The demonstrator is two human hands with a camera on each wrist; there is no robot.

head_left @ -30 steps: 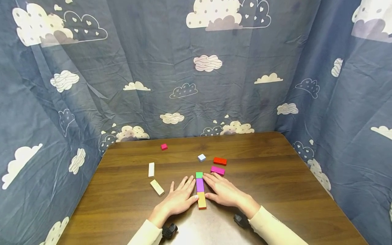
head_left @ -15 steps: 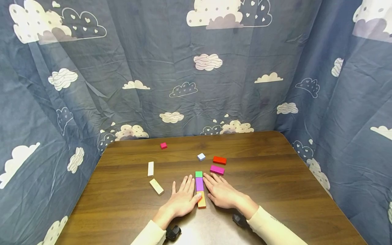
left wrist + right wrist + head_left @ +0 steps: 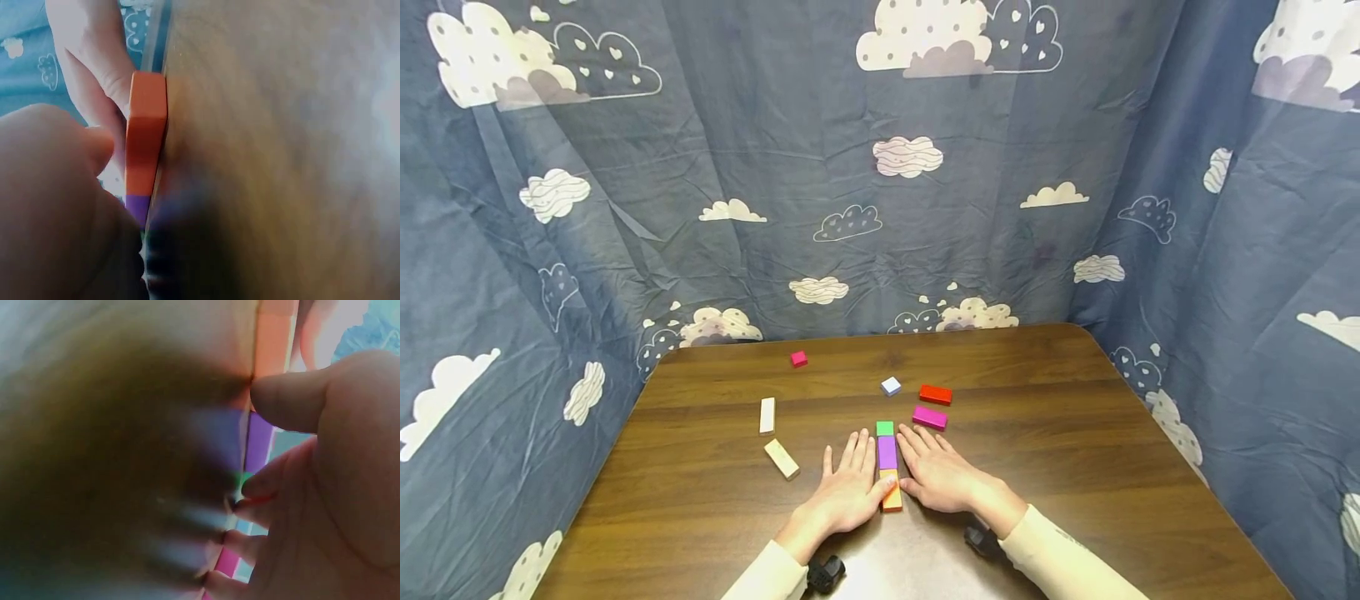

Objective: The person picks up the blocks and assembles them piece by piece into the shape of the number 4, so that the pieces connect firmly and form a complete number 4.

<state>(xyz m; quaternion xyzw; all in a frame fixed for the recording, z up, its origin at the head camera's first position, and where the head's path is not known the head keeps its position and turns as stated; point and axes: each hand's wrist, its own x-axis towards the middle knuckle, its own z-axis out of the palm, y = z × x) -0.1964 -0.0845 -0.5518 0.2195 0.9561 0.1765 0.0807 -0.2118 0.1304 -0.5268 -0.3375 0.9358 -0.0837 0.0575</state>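
In the head view a green block (image 3: pixel 885 427), a purple block (image 3: pixel 887 452) and an orange block (image 3: pixel 892 500) lie end to end in a straight row pointing away from the body. Flat along the row's left side is my left hand (image 3: pixel 841 493), fingers straight, its thumb reaching over the top of the orange block. My right hand (image 3: pixel 943 481) lies on the other side with fingers extended forward. In the right wrist view its thumb (image 3: pixel 290 400) is at the orange block's side, near the joint with the purple block (image 3: pixel 257 442).
Beyond the right fingertips lie a magenta block (image 3: pixel 930 417) and a red block (image 3: pixel 936 395). A light blue cube (image 3: pixel 891 386) and a pink cube (image 3: pixel 799 358) sit farther back. Left are a white block (image 3: pixel 767 416) and a cream block (image 3: pixel 782 459). Cloud-print curtains (image 3: pixel 775 267) surround the wooden table (image 3: pixel 1045 433).
My left thumb has moved from the orange block's left edge onto its top. The right thumb drew away from the row, then came back beside it. The blocks keep their arrangement.
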